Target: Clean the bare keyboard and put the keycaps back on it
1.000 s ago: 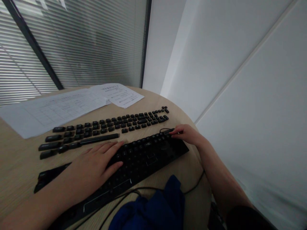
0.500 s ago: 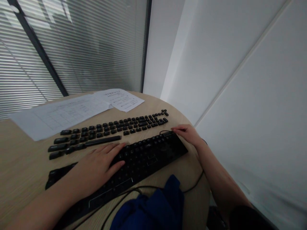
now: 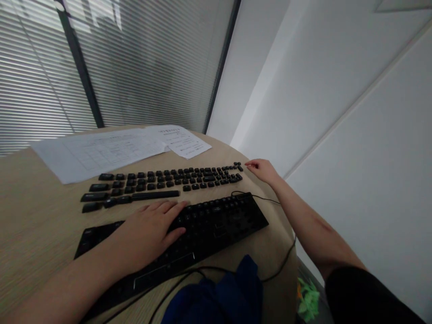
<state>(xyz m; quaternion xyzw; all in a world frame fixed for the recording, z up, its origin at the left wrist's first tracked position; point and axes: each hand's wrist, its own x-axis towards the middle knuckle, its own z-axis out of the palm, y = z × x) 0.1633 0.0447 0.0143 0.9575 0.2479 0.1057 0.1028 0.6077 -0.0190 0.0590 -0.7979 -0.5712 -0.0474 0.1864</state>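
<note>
My left hand [image 3: 151, 229] lies palm down across a black keyboard [image 3: 232, 229], its fingers stretched out and the thumb apart, resting on the board. Many keys are off the keyboard's near part, while a row of keys stays along its far edge. My right hand [image 3: 265, 170] is at the far right of the table, just right of the loose black keycaps [image 3: 208, 178] laid out in rows. Its thumb and fingertips are pinched close together; whatever may be between them is too small to make out. A long black space bar [image 3: 155, 195] lies in the nearest row.
Printed paper sheets [image 3: 111, 148] lie behind the keycaps. A dark blue cloth [image 3: 222, 297] is bunched at the near edge, beside a black cable [image 3: 281, 265]. A thin cord [image 3: 265, 198] loops at the keyboard's far right corner. The white wall [image 3: 354, 180] stands close on the right.
My right hand has moved away from the keyboard's far right corner to the end of the keycap rows. My left hand stays on the keyboard. The view has shifted slightly.
</note>
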